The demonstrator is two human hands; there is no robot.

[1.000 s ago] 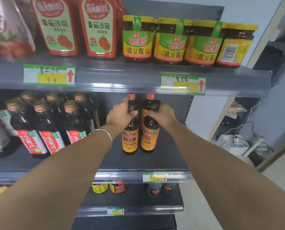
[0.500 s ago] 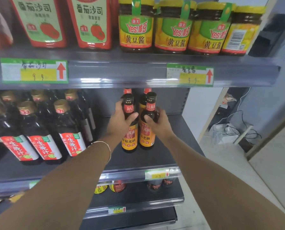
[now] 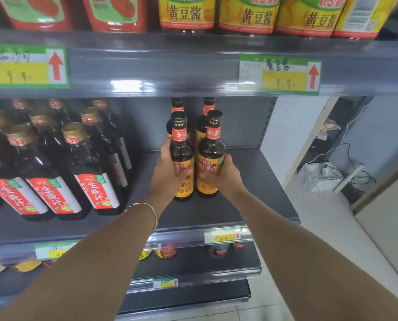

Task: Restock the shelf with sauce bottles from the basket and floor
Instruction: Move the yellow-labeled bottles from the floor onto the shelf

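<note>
Two dark glass sauce bottles with orange labels and black caps stand side by side on the grey metal shelf (image 3: 251, 205), close to each other. The left hand (image 3: 167, 174) has its fingers wrapped around the left front bottle (image 3: 181, 156), and the right hand (image 3: 223, 174) has its fingers wrapped around the right front bottle (image 3: 210, 154). Both bottles look like they sit flat on the shelf, but I cannot be sure. Two more bottles of the same kind (image 3: 208, 107) stand right behind them.

Some things could go wrong. If the hands push too hard, the front bottles could bump the back ones and knock them over. The bottles are tall and thin, so a quick let-go could make them wobble. Glass can clink and crack if the two front bottles hit each other. The big dark bottles with gold caps and red labels (image 3: 89, 172) stand off to the left, well apart, so they look safe. No basket shows here.
</note>
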